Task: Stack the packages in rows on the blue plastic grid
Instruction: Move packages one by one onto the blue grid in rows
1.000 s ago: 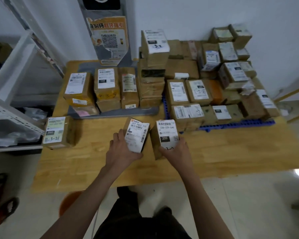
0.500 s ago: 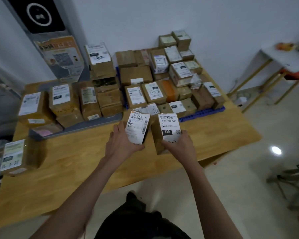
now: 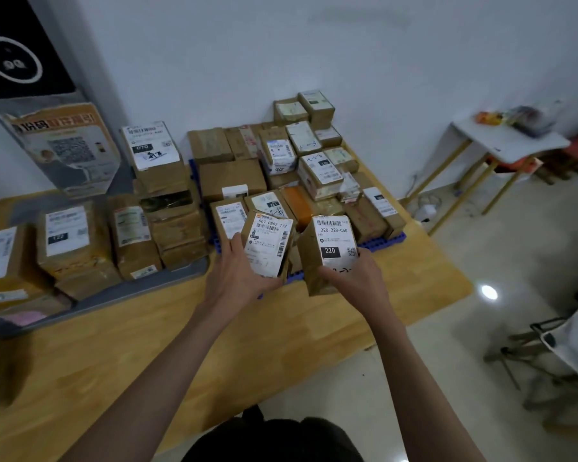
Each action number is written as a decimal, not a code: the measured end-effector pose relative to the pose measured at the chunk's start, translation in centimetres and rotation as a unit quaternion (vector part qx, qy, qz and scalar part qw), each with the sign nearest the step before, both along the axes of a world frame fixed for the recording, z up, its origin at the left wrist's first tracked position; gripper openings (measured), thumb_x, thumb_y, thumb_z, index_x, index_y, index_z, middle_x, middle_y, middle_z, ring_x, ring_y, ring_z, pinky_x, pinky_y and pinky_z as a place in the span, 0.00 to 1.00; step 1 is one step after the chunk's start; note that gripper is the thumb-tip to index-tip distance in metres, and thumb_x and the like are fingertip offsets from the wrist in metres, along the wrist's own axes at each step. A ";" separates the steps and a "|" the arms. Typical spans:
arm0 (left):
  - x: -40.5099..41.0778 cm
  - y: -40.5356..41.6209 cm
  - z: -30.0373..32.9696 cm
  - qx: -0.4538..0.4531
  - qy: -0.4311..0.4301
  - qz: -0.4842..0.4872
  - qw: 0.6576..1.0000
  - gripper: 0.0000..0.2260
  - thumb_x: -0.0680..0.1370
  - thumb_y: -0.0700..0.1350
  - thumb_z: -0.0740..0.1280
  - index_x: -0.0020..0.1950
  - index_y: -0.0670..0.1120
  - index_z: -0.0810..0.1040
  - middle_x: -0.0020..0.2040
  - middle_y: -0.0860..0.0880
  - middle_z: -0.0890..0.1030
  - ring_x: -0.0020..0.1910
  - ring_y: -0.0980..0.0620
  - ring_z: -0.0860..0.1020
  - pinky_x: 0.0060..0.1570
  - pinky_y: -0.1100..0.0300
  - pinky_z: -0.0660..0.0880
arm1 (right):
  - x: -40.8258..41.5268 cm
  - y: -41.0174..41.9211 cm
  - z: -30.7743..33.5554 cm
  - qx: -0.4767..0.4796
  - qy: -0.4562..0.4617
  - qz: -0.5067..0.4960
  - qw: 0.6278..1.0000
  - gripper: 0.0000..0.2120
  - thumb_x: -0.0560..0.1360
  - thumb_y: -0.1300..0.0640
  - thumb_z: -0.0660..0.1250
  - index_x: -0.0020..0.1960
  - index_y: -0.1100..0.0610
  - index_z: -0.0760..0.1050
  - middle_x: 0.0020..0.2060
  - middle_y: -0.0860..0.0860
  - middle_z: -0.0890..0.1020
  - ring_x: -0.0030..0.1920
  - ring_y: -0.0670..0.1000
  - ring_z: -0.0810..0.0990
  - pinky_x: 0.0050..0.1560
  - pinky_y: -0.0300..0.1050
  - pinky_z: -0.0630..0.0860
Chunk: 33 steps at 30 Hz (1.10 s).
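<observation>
Both boxes have risen toward the blue grid point(image 3: 377, 244) since half a second ago. Left hand point(image 3: 237, 278) grips the 507 box point(image 3: 268, 243) just before the grid's near edge; right hand point(image 3: 357, 278) clasps the 220 box point(image 3: 331, 248) beside it, over that same edge.

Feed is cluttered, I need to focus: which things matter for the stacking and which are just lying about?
Job: left hand holding package 507; right hand holding package 220; blue grid; stacked packages.
Lying about: white side table; folding chair; poster.
</observation>
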<state>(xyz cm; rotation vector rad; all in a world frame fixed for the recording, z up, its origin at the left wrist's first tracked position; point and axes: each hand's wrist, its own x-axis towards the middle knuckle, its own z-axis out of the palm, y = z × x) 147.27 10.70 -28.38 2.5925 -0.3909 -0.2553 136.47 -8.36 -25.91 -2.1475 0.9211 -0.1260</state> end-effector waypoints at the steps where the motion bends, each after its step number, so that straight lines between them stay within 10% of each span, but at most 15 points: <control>1: 0.5 0.0 0.1 0.001 0.000 0.000 1.000 0.54 0.56 0.69 0.76 0.72 0.48 0.57 0.65 0.48 0.66 0.62 0.45 0.71 0.46 0.50 0.75 | 0.5 -0.1 0.0 -0.001 0.000 0.003 1.000 0.38 0.64 0.44 0.76 0.66 0.59 0.66 0.56 0.53 0.75 0.55 0.54 0.77 0.50 0.58 0.79; 25: 14.7 -7.3 -1.6 0.066 0.041 0.122 0.989 0.55 0.57 0.69 0.76 0.73 0.44 0.56 0.66 0.45 0.65 0.63 0.43 0.71 0.45 0.52 0.72 | 20.2 -10.1 -2.4 -0.023 0.042 0.111 0.993 0.41 0.67 0.39 0.74 0.69 0.59 0.61 0.58 0.53 0.73 0.51 0.51 0.71 0.48 0.50 0.72; 33: 18.9 -11.6 -3.2 0.090 0.095 0.151 0.980 0.62 0.59 0.68 0.76 0.78 0.44 0.44 0.74 0.41 0.58 0.71 0.40 0.65 0.62 0.45 0.71 | 27.8 -11.0 -4.3 -0.058 0.084 0.156 0.983 0.40 0.69 0.39 0.73 0.68 0.60 0.60 0.61 0.56 0.71 0.61 0.59 0.75 0.50 0.53 0.73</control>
